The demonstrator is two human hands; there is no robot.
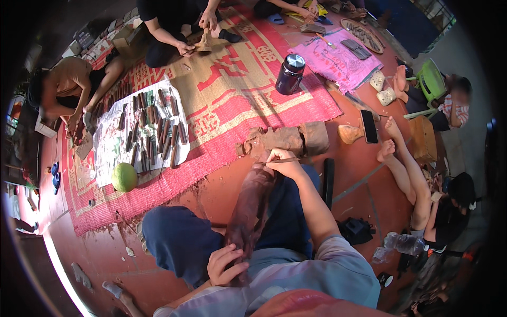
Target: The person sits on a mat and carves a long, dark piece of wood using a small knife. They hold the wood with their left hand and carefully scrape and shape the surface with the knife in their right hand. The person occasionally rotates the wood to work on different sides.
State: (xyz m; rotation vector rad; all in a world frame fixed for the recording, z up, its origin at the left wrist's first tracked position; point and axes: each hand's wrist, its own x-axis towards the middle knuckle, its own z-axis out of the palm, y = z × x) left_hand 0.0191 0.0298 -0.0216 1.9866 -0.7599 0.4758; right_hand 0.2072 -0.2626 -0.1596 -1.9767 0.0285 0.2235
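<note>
A long, dark reddish-brown carved wooden piece (248,206) lies lengthwise across my lap. Its lower end rests against my shirt, where the fingers of my left hand (224,266) curl over it. At the far end, my right hand (285,162) pinches a slim pencil-like tool (285,160), its tip close to the wood. Just beyond that hand lies a rough, lighter brown carved block (285,138). The exact tip of the tool is too small to make out.
A white sheet (110,150) with rows of wooden-handled carving tools (158,127) lies on the red patterned mat (232,124). Nearby are a green round fruit (124,177), a dark flask (290,74), a phone (368,127) and a pink cloth (332,66). Other people sit around.
</note>
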